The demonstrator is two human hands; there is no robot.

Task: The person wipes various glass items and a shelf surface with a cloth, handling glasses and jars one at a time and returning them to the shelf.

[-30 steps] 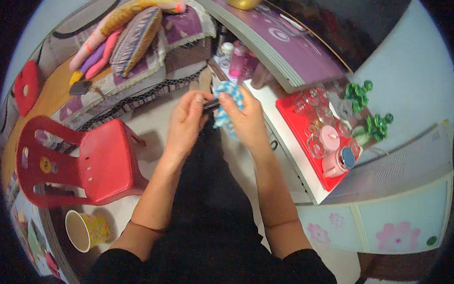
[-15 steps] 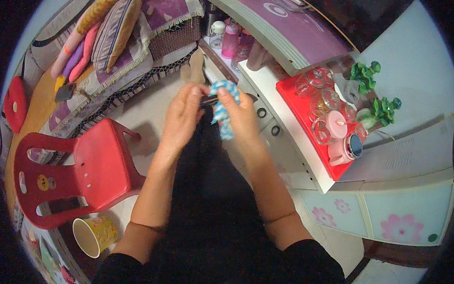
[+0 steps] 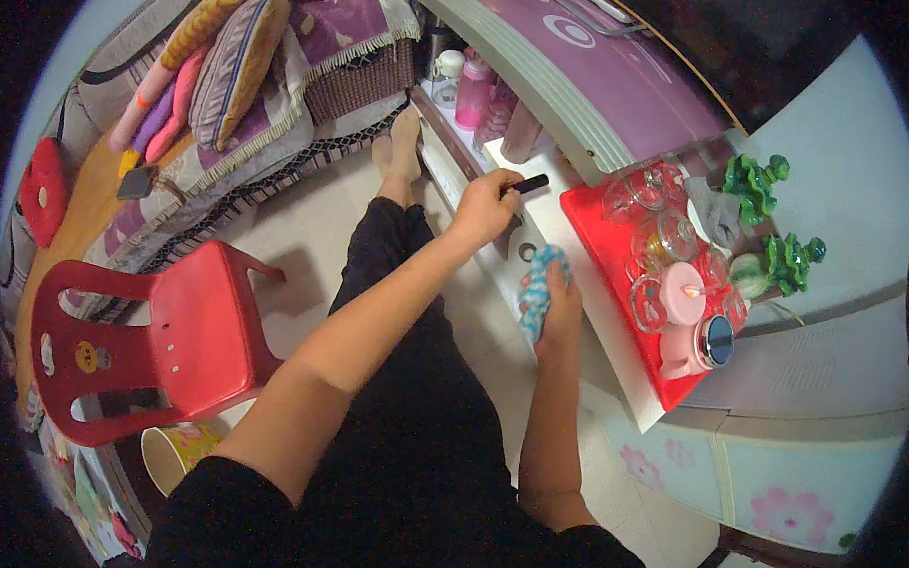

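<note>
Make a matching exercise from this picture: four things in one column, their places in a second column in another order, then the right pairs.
Things:
1. small black stick-shaped object
2. blue and white cloth
3. red tray
4. red plastic chair

Places:
A. on the white shelf, bearing glass cups
B. in the right hand
C. on the floor at the person's left
D. in the left hand

Pairs: 1-D, 2-B, 3-A, 4-C
</note>
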